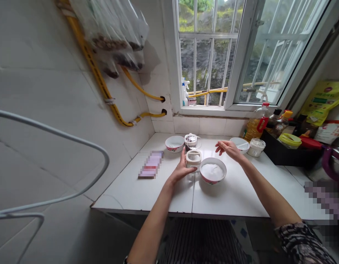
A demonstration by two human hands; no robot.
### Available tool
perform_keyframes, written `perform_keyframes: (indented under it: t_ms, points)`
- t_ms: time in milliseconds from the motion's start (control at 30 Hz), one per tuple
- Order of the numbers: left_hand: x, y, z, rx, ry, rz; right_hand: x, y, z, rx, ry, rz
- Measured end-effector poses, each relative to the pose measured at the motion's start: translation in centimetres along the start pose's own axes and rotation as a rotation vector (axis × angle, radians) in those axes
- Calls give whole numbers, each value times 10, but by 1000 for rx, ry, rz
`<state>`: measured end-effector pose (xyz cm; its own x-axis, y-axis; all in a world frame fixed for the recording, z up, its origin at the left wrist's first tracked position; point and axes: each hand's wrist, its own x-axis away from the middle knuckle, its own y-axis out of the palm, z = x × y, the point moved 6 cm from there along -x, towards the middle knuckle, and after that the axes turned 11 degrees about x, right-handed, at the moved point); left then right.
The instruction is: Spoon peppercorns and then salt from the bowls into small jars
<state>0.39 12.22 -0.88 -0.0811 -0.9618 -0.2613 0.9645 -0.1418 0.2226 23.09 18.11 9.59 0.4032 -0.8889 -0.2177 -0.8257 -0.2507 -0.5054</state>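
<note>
My left hand [181, 169] is wrapped round a small clear jar [193, 161] with a whitish lid and pale contents. Right beside the jar stands a white bowl with a pink floral pattern [212, 179], filled with white powder or grains. Beyond that bowl my right hand [228, 149] hovers over the counter with its fingers loosely bent and apart, and nothing shows in it. Behind the held jar is a second clear jar [191, 142] with dark contents. A white bowl [175, 143] stands to its left, and another bowl [239, 145] with a white spoon lies past my right hand.
On the white counter [164, 198], a jar with a white lid [257, 147] and an oil bottle [254, 124] stand at the right. A black box [276, 152] of condiments is next to them. A blurred flat object [150, 165] lies left. Yellow piping [103, 88] runs along the wall.
</note>
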Motion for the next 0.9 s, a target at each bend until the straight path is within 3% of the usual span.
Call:
perform_keyframes:
  t_ms: [200, 367, 567, 900]
  points:
    - [-1, -10, 2, -46, -32, 64, 35, 2, 17, 1, -32, 93]
    - [2, -17, 11, -63, -41, 100, 45, 7, 23, 28, -39, 108]
    - [3, -14, 9, -36, -113, 64, 51, 2, 14, 86, -66, 115]
    - [6, -15, 17, -46, -133, 40, 70, 19, -23, 329, -426, -21]
